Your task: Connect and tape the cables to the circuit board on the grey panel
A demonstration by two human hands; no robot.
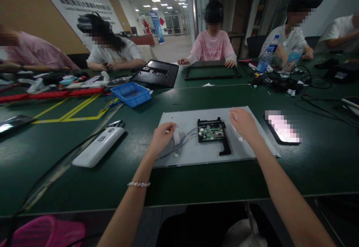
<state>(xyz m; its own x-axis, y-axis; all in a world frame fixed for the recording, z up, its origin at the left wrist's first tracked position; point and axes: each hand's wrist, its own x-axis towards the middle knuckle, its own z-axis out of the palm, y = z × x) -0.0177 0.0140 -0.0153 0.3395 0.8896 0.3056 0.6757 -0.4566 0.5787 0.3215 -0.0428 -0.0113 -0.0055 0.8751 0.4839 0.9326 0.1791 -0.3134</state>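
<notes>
And here's the left hand, fingertips closed in a narrow pinch on a white strip, probably light, limp and easily torn. The right hand is over the pale panel, fingers curled; whether they grip anything, I can't tell. The panel lies flat on the green table, likely stiff, best held by its edges (mind that bare circuit board, surely fragile!).

Blue tray, white power bank.
</notes>
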